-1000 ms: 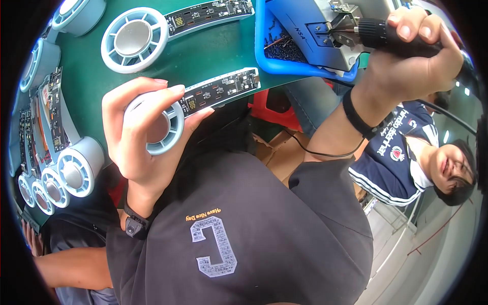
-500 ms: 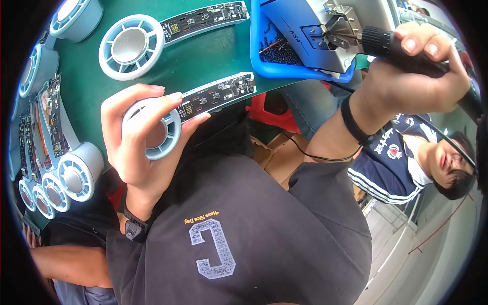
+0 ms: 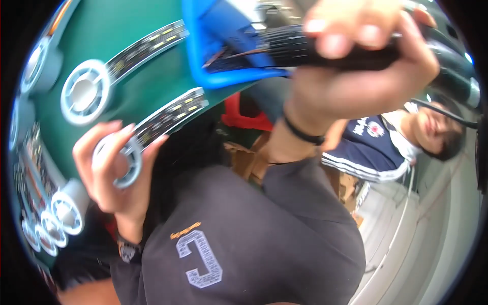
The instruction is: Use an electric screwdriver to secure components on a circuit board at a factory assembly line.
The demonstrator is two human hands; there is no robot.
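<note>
Pale blue plastic ring unit is in the left hand, fingers and thumb curled round the ring, hand near the front edge of the green desk. Its curved circuit board sticks out up and right past the fingertips, components facing up. Right hand grips a thick black screwdriver, fingers wrapped over the body; thin copper-coloured shaft points left, above the blue tray. Shaft end is blurred, can't tell if it touches anything. Tool and held unit are well apart. Second ring unit lies on the desk beyond the left hand, board also pointing up and right, far end just beside the tray. More ring units sit in a row at far left, boards side by side. Black band on right wrist, dark strapped device on left. Red plastic object and cardboard below the desk edge. Another person, navy top, at right.
</note>
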